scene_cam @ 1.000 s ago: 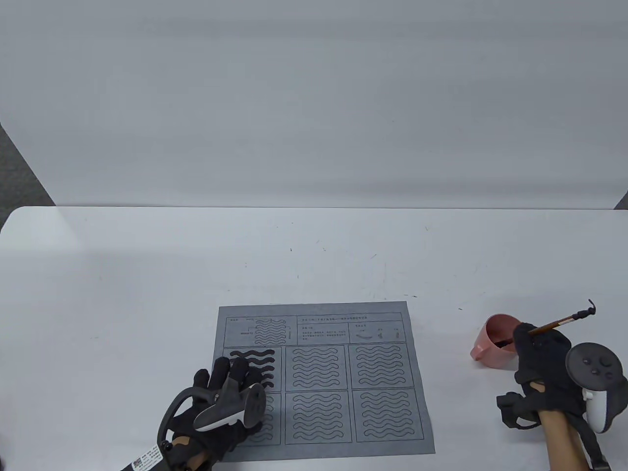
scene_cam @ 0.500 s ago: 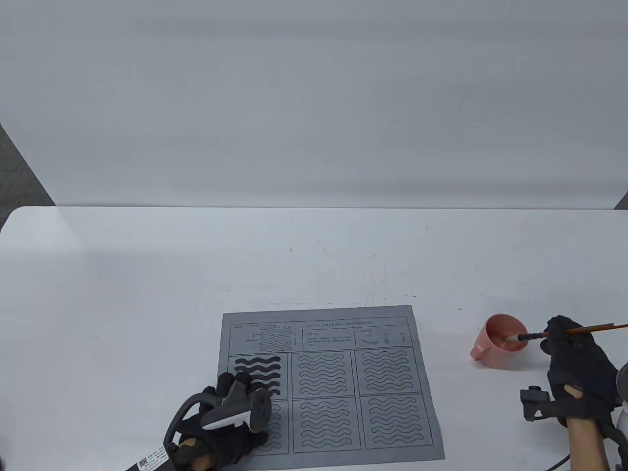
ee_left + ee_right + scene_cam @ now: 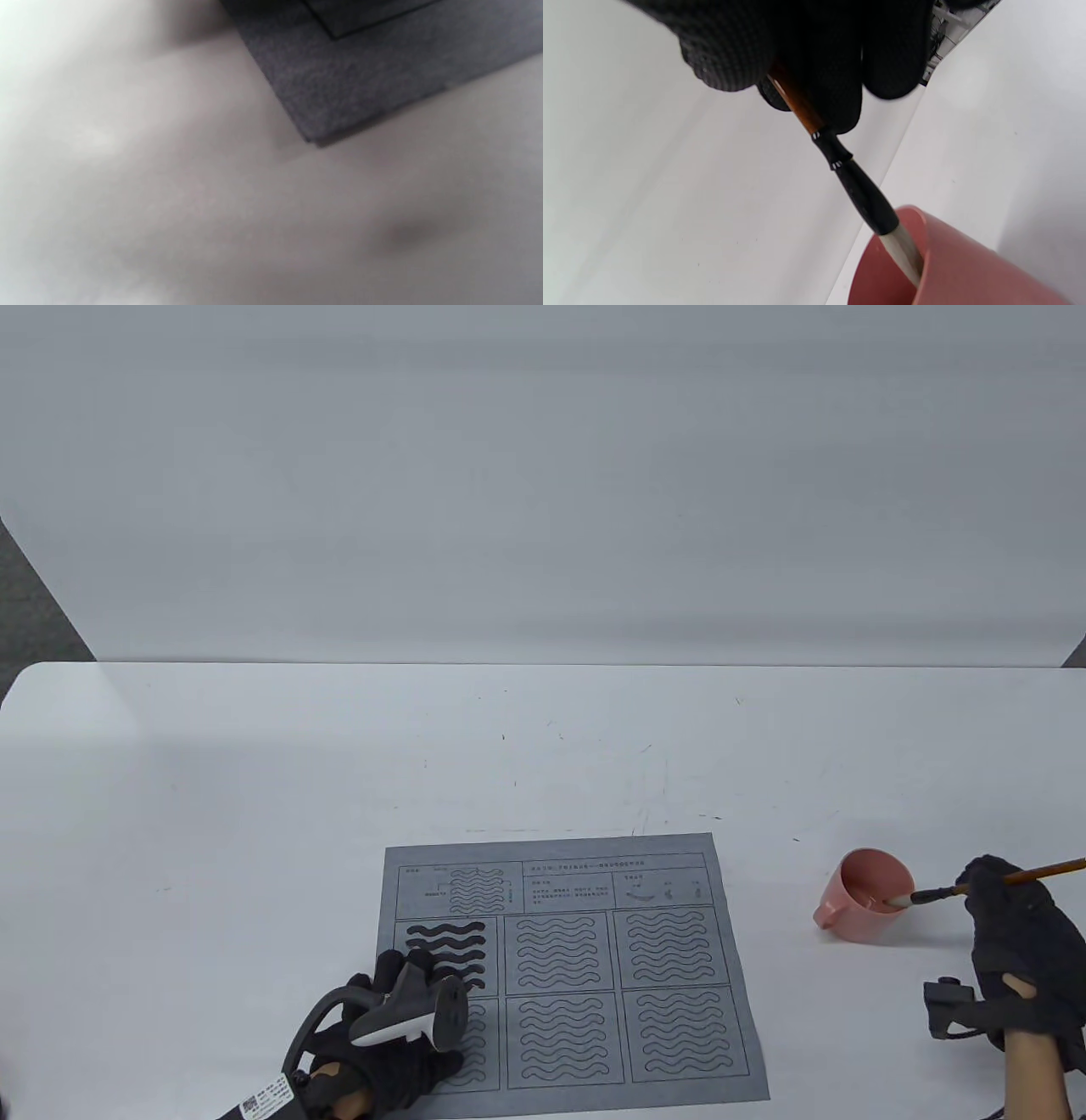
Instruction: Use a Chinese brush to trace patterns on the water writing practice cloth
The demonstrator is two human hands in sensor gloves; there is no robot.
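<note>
The left hand lay at the near edge of the surface, resting palm down on the near left corner of the grey practice cloth, fingers spread flat and holding nothing. Just beyond those fingers, the cloth's first panel of wave patterns showed dark, filled strokes; the panels off to that hand's right carried only outlines. In the left wrist view the cloth's corner sat flat on the pale surface, blurred. Well apart to the right, the right hand gripped the brown handle of the Chinese brush between closed fingers. Ahead and to the left of that hand stood the pink cup, and the brush's pale tip dipped over its rim into it.
</note>
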